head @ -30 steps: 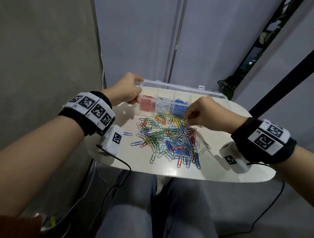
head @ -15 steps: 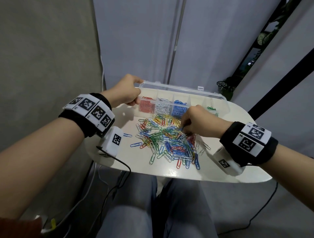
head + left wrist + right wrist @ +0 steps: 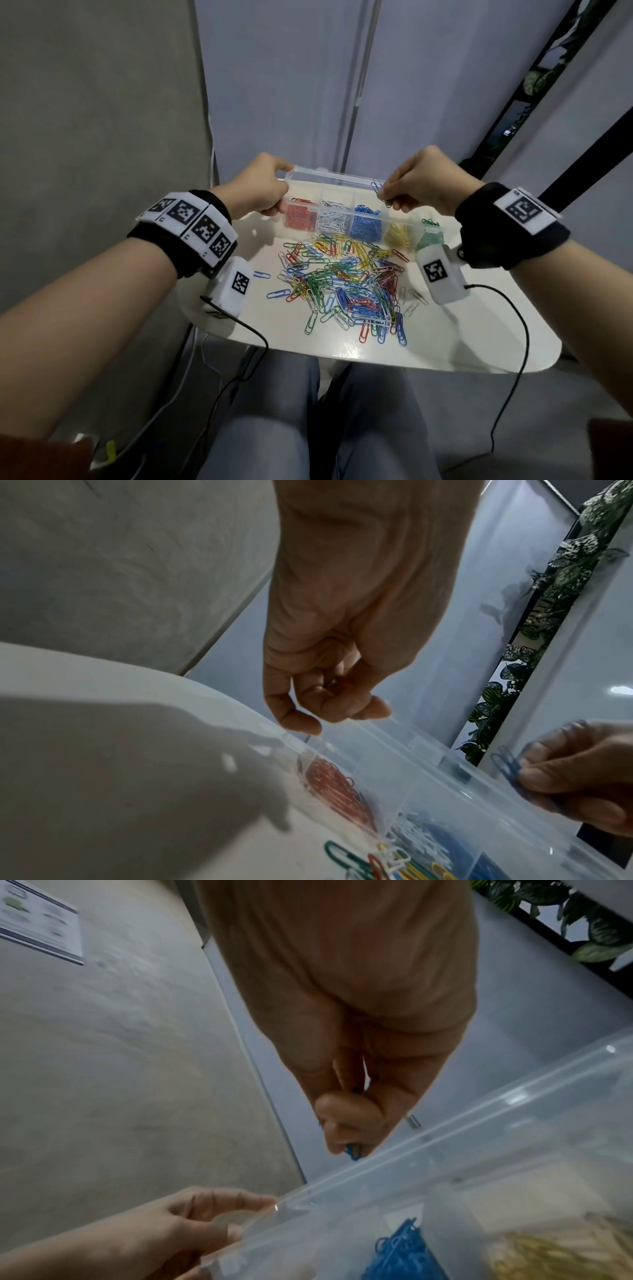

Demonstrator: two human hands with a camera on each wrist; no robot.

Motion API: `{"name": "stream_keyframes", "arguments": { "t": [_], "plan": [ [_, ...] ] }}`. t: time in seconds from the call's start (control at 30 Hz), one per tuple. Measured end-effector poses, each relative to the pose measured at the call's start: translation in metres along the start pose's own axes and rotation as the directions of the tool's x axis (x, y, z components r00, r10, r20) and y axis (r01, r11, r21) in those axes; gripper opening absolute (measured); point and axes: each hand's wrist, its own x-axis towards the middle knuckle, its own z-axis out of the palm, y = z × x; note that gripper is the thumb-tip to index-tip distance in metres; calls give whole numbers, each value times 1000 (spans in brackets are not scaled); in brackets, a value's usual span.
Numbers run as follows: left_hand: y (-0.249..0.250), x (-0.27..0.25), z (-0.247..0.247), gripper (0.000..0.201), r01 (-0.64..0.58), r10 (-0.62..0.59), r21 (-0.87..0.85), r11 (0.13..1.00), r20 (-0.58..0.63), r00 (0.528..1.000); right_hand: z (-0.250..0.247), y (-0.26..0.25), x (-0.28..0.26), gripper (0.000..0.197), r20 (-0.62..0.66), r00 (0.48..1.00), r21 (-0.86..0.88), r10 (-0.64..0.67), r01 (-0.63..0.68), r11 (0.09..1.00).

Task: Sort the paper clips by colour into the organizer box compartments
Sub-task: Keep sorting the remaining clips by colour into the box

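A clear organizer box (image 3: pixel 400 219) stands at the table's far edge with its lid upright. Its compartments hold red (image 3: pixel 299 216), white (image 3: pixel 331 222), blue (image 3: pixel 365 226), yellow (image 3: pixel 398 235) and green clips. My left hand (image 3: pixel 286 192) grips the box's left end, thumb and fingers on the corner (image 3: pixel 310 727). My right hand (image 3: pixel 385 195) hovers over the box's middle and pinches blue paper clips (image 3: pixel 376 185), which also show in the wrist views (image 3: pixel 352 1152) (image 3: pixel 507 764). A mixed pile of coloured clips (image 3: pixel 346 284) lies in front of the box.
The small white table (image 3: pixel 479 342) ends close on every side; my knees sit under its near edge. Wrist camera cables (image 3: pixel 524 325) hang off the table. A few stray clips (image 3: pixel 412 301) lie right of the pile. Walls and a plant stand behind.
My right hand has lifted from the pile, carrying blue clips up and back to above the box. My left hand has kept its hold on the box's left end.
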Motion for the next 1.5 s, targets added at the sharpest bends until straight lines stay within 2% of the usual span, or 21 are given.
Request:
{"name": "stream_keyframes", "arguments": {
  "t": [0.1, 0.33, 0.43, 0.53, 0.63, 0.73, 0.83, 0.9, 0.97, 1.1, 1.17, 1.37, 1.5],
  "plan": [
    [0, 0, 0, 52, 1, -1, -3, 1000, 7, 1000, 6, -2, 8, 12, 23, 998, 23, 60, -61, 998],
    [-1, 2, 0, 51, -1, 1, -2, 1000, 5, 1000, 5, -2, 12, 25, 105, 974, 75, 203, -211, 975],
    [-2, 3, -1, 51, -4, 4, 4, 1000, 0, 1000, -1, -8, 8, 25, 77, 977, 123, 198, -207, 971],
    [-3, 4, -1, 51, -14, 14, 4, 1000, 1, 1000, -4, -15, 0, 13, -3, 995, 110, 96, -95, 989],
    [-4, 5, -2, 50, -12, 12, -11, 1000, 14, 1000, 6, -25, -12, 6, -47, 994, 30, -97, 99, 995],
    [-7, 7, -8, 48, 2, 0, -37, 999, 56, 998, 36, -35, -30, 6, 128, 953, -162, -273, 292, 943],
    [-8, 5, -15, 49, 14, -10, -44, 999, 98, 995, 78, -36, -44, 15, 381, 850, -317, -365, 491, 812],
    [-5, 4, -19, 50, 12, -9, -25, 1000, 114, 993, 103, -35, -47, 22, 475, 795, -356, -377, 565, 744],
    [-3, 2, -20, 50, 8, -8, 1, 1000, 125, 992, 123, -35, -47, 24, 507, 775, -363, -376, 588, 723],
    [-5, 5, -20, 52, 0, -1, 6, 1000, 134, 991, 152, -39, -47, 22, 532, 771, -438, -350, 604, 666],
    [-6, 6, -19, 52, 3, -4, 11, 1000, 136, 991, 160, -39, -48, 18, 527, 778, -447, -343, 597, 666],
    [-7, 7, -19, 51, -18, 13, 40, 999, 129, 992, 156, -33, -52, 7, 575, 741, -469, -347, 646, 603],
    [-8, 7, -17, 51, -33, 28, 37, 999, 128, 991, 148, -28, -53, 11, 567, 735, -482, -373, 663, 573]
  ]
}}
